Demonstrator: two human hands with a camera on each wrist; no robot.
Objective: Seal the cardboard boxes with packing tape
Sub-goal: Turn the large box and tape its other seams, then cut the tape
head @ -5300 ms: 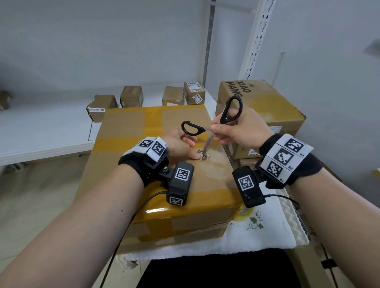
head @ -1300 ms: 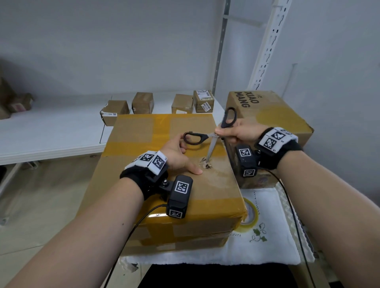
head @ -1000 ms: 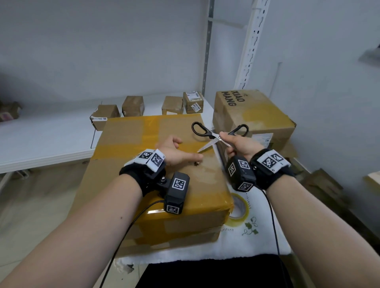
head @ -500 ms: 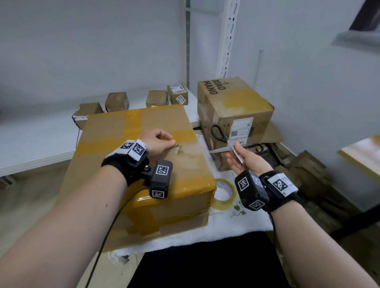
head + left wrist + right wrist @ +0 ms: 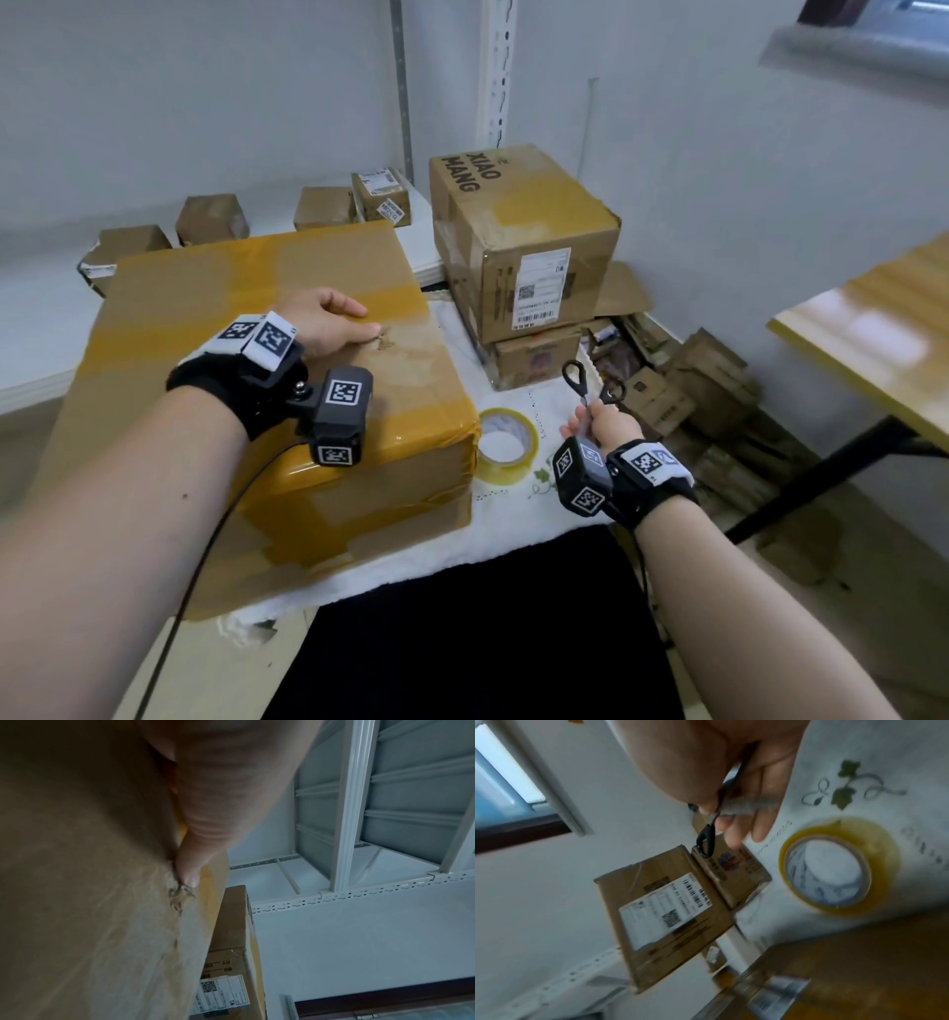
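A large cardboard box (image 5: 215, 329) banded with yellow tape lies in front of me on a white cloth (image 5: 513, 514). My left hand (image 5: 328, 321) rests flat on its top, a fingertip (image 5: 189, 876) beside a torn hole (image 5: 385, 336) in the cardboard. My right hand (image 5: 598, 424) holds black-handled scissors (image 5: 590, 383) by the blades, handles pointing away, low over the cloth to the right of the box. The scissors (image 5: 707, 839) look blurred in the right wrist view. A roll of yellow packing tape (image 5: 506, 444) lies flat on the cloth between the box and my right hand.
Two stacked boxes (image 5: 524, 246) stand behind the tape roll against the wall. Several small boxes (image 5: 210, 218) sit on a white shelf at the back. Flattened cardboard (image 5: 693, 395) is piled on the floor at right, beside a wooden table (image 5: 883, 329).
My right hand lifted the scissors off the box top and carried them right and down, past the tape roll. My left hand stayed on the box by the hole.
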